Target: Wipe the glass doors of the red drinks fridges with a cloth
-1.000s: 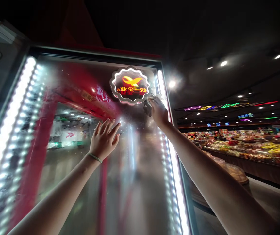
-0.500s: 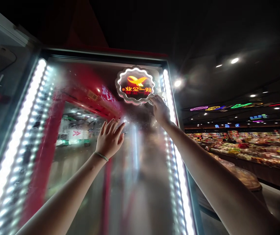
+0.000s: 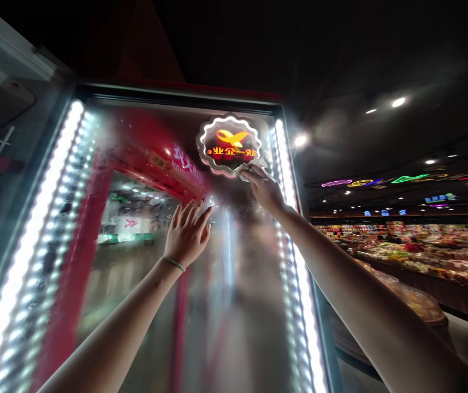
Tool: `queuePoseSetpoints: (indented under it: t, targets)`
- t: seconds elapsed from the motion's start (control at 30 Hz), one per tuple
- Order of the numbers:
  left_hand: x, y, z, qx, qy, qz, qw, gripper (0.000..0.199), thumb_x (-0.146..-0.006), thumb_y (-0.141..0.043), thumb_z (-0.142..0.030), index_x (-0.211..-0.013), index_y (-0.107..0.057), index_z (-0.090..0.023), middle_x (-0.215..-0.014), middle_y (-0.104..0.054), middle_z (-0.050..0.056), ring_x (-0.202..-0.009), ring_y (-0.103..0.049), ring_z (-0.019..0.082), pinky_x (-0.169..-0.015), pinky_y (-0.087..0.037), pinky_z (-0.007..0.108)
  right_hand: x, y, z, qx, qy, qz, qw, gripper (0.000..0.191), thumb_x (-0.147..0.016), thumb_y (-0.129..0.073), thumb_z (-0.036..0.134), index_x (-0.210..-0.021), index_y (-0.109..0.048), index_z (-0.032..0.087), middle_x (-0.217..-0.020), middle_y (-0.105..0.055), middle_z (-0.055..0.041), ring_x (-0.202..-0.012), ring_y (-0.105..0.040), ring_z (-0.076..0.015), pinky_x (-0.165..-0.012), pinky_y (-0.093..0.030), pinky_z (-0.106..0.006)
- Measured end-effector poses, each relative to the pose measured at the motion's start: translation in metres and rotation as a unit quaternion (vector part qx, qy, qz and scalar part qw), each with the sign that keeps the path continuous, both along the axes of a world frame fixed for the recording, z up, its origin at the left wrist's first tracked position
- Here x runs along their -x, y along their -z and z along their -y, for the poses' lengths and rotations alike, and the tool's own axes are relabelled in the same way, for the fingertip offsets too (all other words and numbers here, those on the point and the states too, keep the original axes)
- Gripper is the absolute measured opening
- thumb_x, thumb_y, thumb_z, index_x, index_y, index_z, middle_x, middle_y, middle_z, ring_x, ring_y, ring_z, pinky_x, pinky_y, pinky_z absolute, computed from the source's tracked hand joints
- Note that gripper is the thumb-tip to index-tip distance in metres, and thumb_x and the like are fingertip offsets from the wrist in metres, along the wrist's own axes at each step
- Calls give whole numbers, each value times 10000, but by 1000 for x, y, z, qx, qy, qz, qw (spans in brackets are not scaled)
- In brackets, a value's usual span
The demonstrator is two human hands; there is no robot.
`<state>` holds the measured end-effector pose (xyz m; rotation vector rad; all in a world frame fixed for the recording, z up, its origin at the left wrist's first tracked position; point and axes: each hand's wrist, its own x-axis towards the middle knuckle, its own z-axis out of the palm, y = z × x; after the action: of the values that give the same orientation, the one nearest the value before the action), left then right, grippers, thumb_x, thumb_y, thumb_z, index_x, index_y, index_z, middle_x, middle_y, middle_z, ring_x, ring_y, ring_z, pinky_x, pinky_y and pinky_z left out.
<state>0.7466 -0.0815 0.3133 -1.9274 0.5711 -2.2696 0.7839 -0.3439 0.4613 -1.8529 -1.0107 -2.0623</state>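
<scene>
A tall glass door (image 3: 147,295) with a dark frame fills the middle of the view, its surface hazy and reflective. My left hand (image 3: 187,230) lies open against the glass, fingers spread, a thin green band at its wrist. Higher and to the right, my right hand (image 3: 267,188) is closed on a crumpled whitish cloth (image 3: 258,165), mostly hidden by the fingers, and presses it to the glass. The cloth is at the lower right edge of a lit scalloped sign (image 3: 229,145) with a yellow emblem and reversed characters.
Bright LED strips run down the left (image 3: 33,234) and right (image 3: 289,191) sides of the door. To the right lie produce displays (image 3: 418,251) and a round display with clear covers (image 3: 414,303). Ceiling spotlights (image 3: 398,102) and neon shapes hang above.
My right hand has moved slightly left and down along the sign's lower edge, and more of the cloth shows. My left hand stays on the glass. The view has shifted a little.
</scene>
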Motion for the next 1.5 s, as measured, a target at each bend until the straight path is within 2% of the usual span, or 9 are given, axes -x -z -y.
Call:
queuePoseSetpoints:
  t: [0.13, 0.27, 0.43, 0.57, 0.73, 0.83, 1.23, 1.33, 1.5]
  targets:
    - [-1, 1, 0, 1, 3, 1, 1000, 466, -1030, -542, -246, -1492, -598, -219, -1504, -639, 134, -1445, -559, 339, -1264, -388, 595, -2, 0, -9, -45, -4, -1, 999, 534, -1017, -415, 105, -1384, -722, 341, -1523, -649, -27, -1376, -645, -278, -1097, -599, -466]
    - [-2, 1, 0, 0, 7, -4, 1000, 471, -1026, -547, -246, -1495, -597, -231, -1509, -637, 130, -1448, -558, 332, -1270, -382, 591, -3, 1, -17, 33, 2, -1, 999, 577, -1015, -399, 84, -1408, -700, 380, -1537, -633, 4, -1434, -598, -245, -1135, -576, -429]
    - [-3, 1, -1, -2, 0, -1, 1000, 468, -1027, -544, -250, -1491, -601, -224, -1504, -641, 133, -1443, -563, 334, -1259, -396, 593, -5, -2, -27, -33, 0, 0, 999, 566, -1011, -402, 85, -1405, -708, 352, -1497, -656, -22, -1400, -620, -268, -1110, -596, -457]
    - [-3, 1, -2, -9, -3, 8, 1000, 467, -1028, -547, -258, -1491, -600, -221, -1500, -647, 130, -1441, -567, 336, -1252, -406, 589, -4, -4, -32, 40, 1, 1, 999, 570, -1018, -416, 105, -1407, -696, 414, -1531, -637, 36, -1467, -562, -244, -1151, -578, -460]
    - [-2, 1, -4, -9, 1, 2, 1000, 481, -1022, -556, -252, -1502, -594, -231, -1514, -641, 121, -1449, -560, 334, -1258, -401, 578, 2, -5, -40, -32, -8, -3, 999, 544, -1020, -397, 124, -1403, -710, 350, -1499, -660, -24, -1385, -627, -282, -1092, -609, -483]
    - [0, 0, -7, -11, 2, -12, 1000, 493, -1026, -557, -268, -1518, -579, -244, -1541, -621, 116, -1463, -549, 325, -1269, -390, 567, 6, -3, -49, 25, -6, -5, 1000, 548, -1019, -409, 117, -1403, -710, 367, -1524, -647, -9, -1436, -586, -262, -1159, -565, -473]
    - [16, 3, -32, -49, 4, -58, 997, 529, -1028, -563, -343, -1554, -525, -294, -1530, -617, 109, -1451, -552, 313, -1257, -411, 550, 13, 2, -69, 34, 15, -17, 999, 564, -1026, -390, 88, -1418, -701, 348, -1533, -640, -29, -1447, -576, -253, -1176, -552, -470]
    - [23, 6, -42, -38, -7, -63, 997, 501, -1026, -570, -367, -1518, -561, -275, -1488, -640, 124, -1406, -583, 322, -1203, -462, 535, 17, 2, -73, -4, 9, -19, 1000, 564, -1025, -388, 103, -1436, -691, 343, -1498, -661, -45, -1420, -594, -269, -1137, -581, -462]
    - [32, 22, -57, 11, -34, -76, 996, 481, -1028, -573, -376, -1498, -585, -270, -1507, -628, 136, -1430, -563, 345, -1214, -433, 583, 25, 6, -85, 51, 31, -38, 998, 572, -1011, -406, 69, -1435, -686, 334, -1531, -637, -44, -1456, -558, -269, -1106, -598, -455]
